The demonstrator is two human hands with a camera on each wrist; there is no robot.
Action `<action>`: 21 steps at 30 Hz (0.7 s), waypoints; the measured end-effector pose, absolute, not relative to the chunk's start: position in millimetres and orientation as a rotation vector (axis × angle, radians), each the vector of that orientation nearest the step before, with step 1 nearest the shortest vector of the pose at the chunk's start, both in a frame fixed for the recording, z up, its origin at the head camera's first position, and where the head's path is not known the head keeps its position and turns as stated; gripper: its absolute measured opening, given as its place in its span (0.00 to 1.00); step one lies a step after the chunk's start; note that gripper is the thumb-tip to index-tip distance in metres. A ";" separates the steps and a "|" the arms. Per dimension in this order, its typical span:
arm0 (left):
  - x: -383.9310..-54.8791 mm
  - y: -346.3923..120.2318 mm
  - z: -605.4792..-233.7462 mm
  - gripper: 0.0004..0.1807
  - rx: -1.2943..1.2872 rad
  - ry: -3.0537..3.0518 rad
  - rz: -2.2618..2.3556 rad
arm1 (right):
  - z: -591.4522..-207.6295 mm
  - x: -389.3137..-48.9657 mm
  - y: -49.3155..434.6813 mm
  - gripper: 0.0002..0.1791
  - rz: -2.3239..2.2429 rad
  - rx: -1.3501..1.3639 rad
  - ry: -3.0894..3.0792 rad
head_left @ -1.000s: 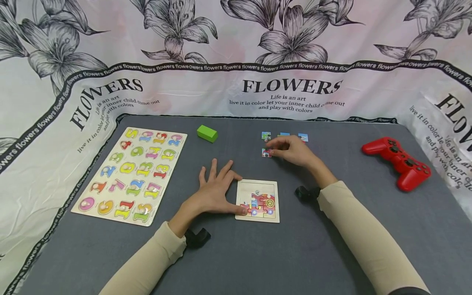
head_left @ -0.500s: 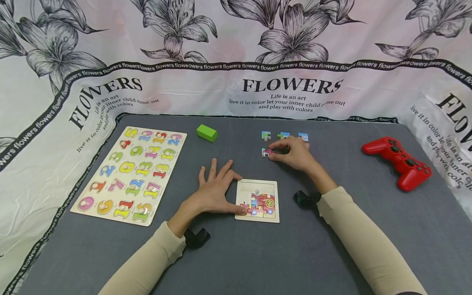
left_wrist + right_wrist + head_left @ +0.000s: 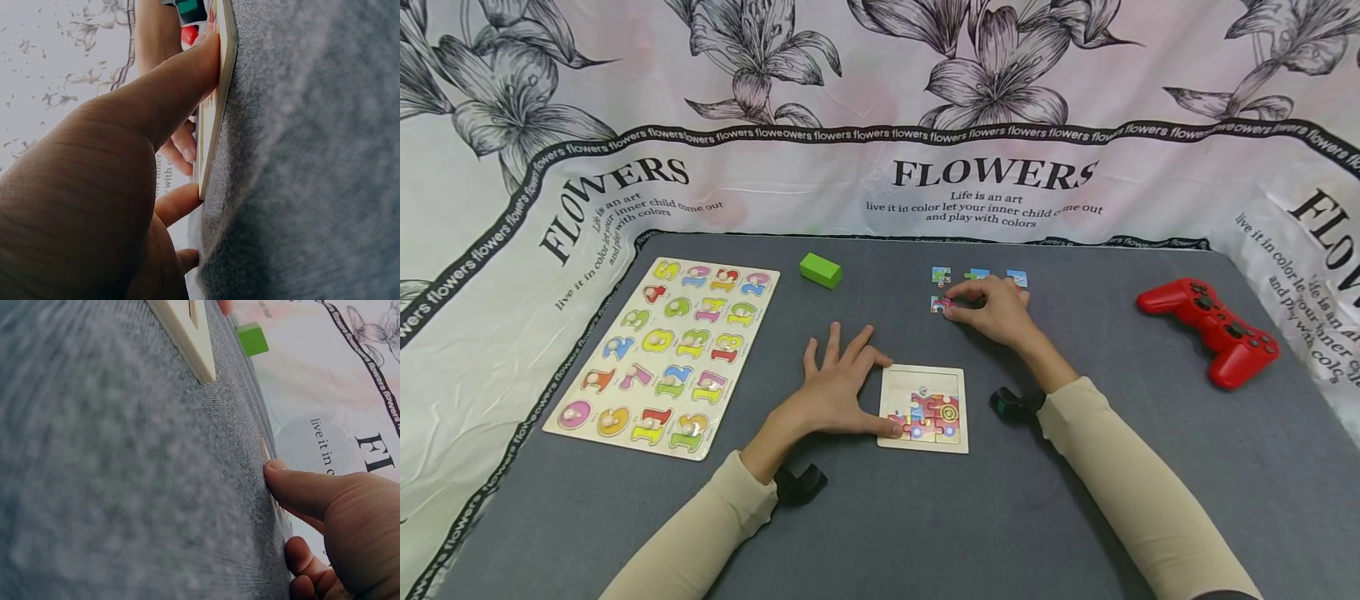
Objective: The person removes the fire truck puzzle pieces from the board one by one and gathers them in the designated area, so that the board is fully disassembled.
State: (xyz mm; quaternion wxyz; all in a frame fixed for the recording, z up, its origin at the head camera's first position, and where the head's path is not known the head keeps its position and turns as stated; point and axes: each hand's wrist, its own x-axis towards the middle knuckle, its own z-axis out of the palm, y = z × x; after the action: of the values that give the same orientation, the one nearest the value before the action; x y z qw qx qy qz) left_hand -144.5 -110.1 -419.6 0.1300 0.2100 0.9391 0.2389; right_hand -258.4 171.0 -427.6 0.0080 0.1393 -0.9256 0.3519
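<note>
My left hand [image 3: 837, 393] lies with its fingers spread at the left side of a small wooden jigsaw tray [image 3: 901, 385]. Its thumb presses the lower-left part, and the index fingertip touches the upper-left corner. Joined pieces with a red vehicle picture [image 3: 936, 418] fill the tray's lower part. Farther back, my right hand [image 3: 997, 310] pinches a small red and white puzzle piece [image 3: 937, 304] between thumb and index finger, low at the table. The right wrist view shows the thumb [image 3: 303, 487] against the piece's thin edge. Behind are more pieces, one blue [image 3: 1017, 277], one green and blue [image 3: 941, 275], another partly hidden.
A number board [image 3: 662, 358] lies on the left, and a green block [image 3: 821, 272] stands behind the left hand. On the right is a red game controller [image 3: 1208, 333]. A floral sheet [image 3: 985, 183] rises behind the grey tabletop [image 3: 880, 525].
The right hand has slid the pinched piece slightly away and to the left, towards the back row. The left hand and the tray have stayed in place.
</note>
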 end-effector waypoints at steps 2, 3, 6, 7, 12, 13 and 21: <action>-144.5 -109.8 -419.7 0.47 0.604 2.729 0.684 | -427.6 -258.6 170.6 0.18 1.100 0.428 -2.893; -144.4 -109.7 -419.6 0.47 0.603 2.729 0.683 | -427.7 -258.8 170.5 0.18 1.099 0.426 -2.892; -144.1 -109.6 -418.8 0.47 0.604 2.730 0.685 | -427.6 -259.0 170.1 0.18 1.100 0.423 -2.886; -144.0 -109.6 -418.5 0.47 0.604 2.729 0.685 | -427.5 -259.0 169.9 0.18 1.099 0.422 -2.884; -143.9 -109.8 -418.3 0.47 0.609 2.728 0.688 | -427.0 -259.2 169.3 0.18 1.094 0.417 -2.881; -144.0 -109.8 -418.6 0.47 0.606 2.727 0.684 | -427.1 -259.4 169.3 0.18 1.095 0.415 -2.882; -144.9 -109.3 -420.1 0.47 0.603 2.724 0.683 | -429.0 -258.8 171.6 0.18 1.139 0.428 -2.838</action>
State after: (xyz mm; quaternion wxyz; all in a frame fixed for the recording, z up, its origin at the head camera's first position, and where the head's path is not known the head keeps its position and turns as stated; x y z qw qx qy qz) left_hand -144.9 -109.3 -420.1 0.1342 0.2082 0.9398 0.2356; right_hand -258.8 171.6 -429.0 0.0269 0.1385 -0.9187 0.3688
